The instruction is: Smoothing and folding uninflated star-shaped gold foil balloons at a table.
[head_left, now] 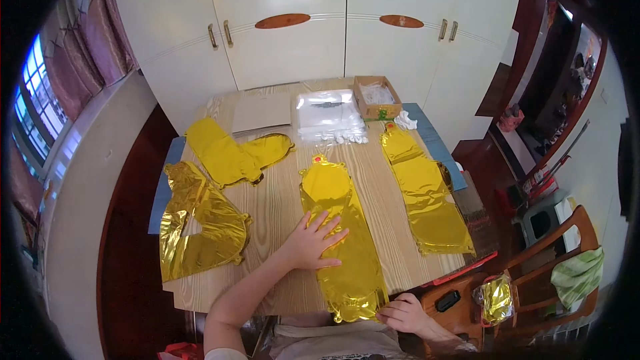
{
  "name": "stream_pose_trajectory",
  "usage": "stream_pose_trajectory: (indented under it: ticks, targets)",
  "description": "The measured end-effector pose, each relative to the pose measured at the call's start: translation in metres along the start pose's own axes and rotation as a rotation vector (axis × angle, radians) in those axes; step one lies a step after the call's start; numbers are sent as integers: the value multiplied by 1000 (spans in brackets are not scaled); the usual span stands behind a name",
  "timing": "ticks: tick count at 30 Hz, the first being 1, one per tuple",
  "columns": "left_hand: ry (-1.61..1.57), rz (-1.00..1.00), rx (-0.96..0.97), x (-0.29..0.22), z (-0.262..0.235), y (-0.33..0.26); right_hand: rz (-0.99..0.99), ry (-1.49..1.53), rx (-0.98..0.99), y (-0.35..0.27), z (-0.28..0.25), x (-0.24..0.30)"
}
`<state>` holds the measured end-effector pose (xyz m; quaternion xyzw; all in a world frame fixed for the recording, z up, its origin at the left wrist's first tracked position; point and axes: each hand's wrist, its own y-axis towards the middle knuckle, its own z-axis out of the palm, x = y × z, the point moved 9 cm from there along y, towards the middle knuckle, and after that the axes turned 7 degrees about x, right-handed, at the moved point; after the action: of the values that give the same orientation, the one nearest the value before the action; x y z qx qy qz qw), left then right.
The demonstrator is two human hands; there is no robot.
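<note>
A flat, uninflated gold foil balloon (pixel 353 253) lies lengthwise at the middle of the table, its near end at the table's front edge. My left hand (pixel 315 241) rests flat on it with fingers spread. At its near right corner, my right hand (pixel 405 313) has its fingers closed on the foil edge. A small red spot marks the balloon's far tip. To the right lies another long gold balloon (pixel 430 203). On the left are a bent gold balloon (pixel 223 157) and a crinkled gold balloon with a small hole (pixel 213 227).
Toward the back are a cardboard sheet (pixel 261 112), clear plastic bags (pixel 327 113), an open cardboard box (pixel 378 108) holding clear plastic, and a white crumpled thing (pixel 405 121). White cabinets (pixel 280 53) stand behind the wooden table (pixel 273 213). A wooden chair (pixel 587 233) at right carries a gold foil packet (pixel 497 299).
</note>
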<state>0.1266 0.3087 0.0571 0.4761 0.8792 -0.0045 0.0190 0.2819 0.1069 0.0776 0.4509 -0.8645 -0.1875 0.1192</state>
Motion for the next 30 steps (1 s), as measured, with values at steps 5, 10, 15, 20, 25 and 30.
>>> stream_pose_trajectory:
  ticks: [5, 10, 15, 20, 25, 30]
  targets:
    - [-7, 12, -22, 0, 0, 0, -12, -19, -4, 3, -3, 0]
    - [-82, -3, -22, 6, -5, -1, 88, 110, -124, 9, -17, -10]
    - [-175, -184, -86, 92, -49, 20, 377, 232, 18, 4, -16, -68]
    - [-64, -445, -294, 239, -92, 43, 567, 248, -283, -3, -6, -102]
    - [-32, -677, -96, 347, -69, 92, 689, 271, -262, 0, -5, -108]
    - [4, -702, -9, 386, -45, 121, 679, 216, -195, 8, -4, -111]
